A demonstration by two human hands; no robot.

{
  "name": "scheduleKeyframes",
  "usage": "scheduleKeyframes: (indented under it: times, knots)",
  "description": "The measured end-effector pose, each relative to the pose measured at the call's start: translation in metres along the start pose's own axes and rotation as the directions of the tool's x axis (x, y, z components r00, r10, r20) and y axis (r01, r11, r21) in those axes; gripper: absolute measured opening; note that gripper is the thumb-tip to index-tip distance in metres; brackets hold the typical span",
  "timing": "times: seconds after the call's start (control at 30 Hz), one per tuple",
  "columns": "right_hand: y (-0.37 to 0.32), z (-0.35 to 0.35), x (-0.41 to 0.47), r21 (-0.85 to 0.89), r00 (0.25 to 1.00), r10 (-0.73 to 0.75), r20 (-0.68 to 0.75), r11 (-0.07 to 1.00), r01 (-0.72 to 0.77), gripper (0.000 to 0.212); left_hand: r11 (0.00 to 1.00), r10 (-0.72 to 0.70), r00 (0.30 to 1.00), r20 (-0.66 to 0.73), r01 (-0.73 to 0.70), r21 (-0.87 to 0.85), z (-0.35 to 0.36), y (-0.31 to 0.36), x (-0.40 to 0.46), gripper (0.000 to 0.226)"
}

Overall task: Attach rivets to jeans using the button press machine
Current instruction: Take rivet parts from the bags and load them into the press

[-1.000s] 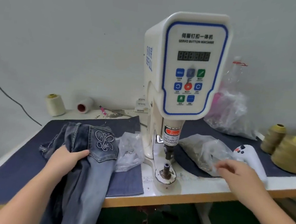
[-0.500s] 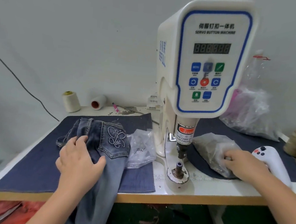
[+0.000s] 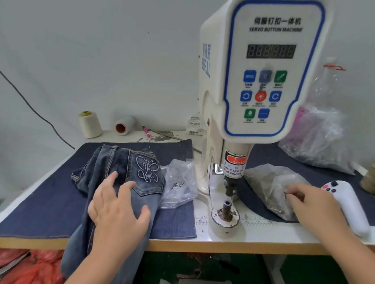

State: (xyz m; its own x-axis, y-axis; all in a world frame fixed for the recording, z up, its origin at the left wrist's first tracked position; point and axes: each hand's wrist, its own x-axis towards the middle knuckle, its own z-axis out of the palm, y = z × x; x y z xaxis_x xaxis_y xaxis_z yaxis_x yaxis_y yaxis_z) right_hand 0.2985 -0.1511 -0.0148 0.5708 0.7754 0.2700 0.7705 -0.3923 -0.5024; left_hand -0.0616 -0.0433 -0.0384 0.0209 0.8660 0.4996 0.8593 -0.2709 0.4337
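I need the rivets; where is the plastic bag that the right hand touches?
In the head view, the bag lies right of the press machine, beside the white controller.

The jeans (image 3: 122, 170) are faded blue denim with a pale embroidered butterfly on the back pocket (image 3: 148, 169), lying on a dark navy cloth (image 3: 44, 203). The button press machine (image 3: 262, 67) is cream-white with a blue-outlined panel carrying blue, green and red buttons. One thread cone (image 3: 89, 124) is cream, and the controller (image 3: 348, 202) is white with red and black buttons.

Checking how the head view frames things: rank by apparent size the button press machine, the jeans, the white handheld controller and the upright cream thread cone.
1. button press machine
2. jeans, partly under the left hand
3. white handheld controller
4. cream thread cone, though it stands farther back, so its look is unsure.
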Motion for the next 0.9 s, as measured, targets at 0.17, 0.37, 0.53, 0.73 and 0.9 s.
scheduleKeyframes:
  times: [0.17, 0.37, 0.53, 0.73, 0.9]
  knots:
    - [-0.024, -0.011, -0.030, 0.413, 0.996, 0.020, -0.086, 0.910, 0.017, 0.028, 0.984, 0.046, 0.999, -0.027, -0.050, -0.171, 0.000, 0.028, -0.021, 0.039]
    - [-0.074, 0.003, -0.077, 0.717, 0.976, -0.098, 0.194, 0.694, -0.072, 0.035, 0.887, 0.133, 0.969, 0.207, -0.023, -0.461, -0.001, 0.072, -0.046, 0.018]
    - [-0.092, 0.020, -0.078, 0.762, 0.967, -0.041, 0.250, 0.624, -0.170, 0.025, 0.771, 0.052, 0.923, 0.381, 0.206, -0.603, 0.004, 0.092, -0.048, 0.020]
    - [-0.099, 0.033, -0.058, 0.770, 0.953, 0.137, 0.271, 0.562, -0.300, 0.028, 0.742, 0.017, 0.907, 0.421, 0.271, -0.613, 0.007, 0.098, -0.047, 0.016]
    - [-0.103, 0.037, -0.049, 0.795, 0.958, 0.165, 0.235, 0.535, -0.287, 0.034, 0.709, -0.008, 0.897, 0.443, 0.317, -0.630, 0.011, 0.094, -0.048, 0.015]
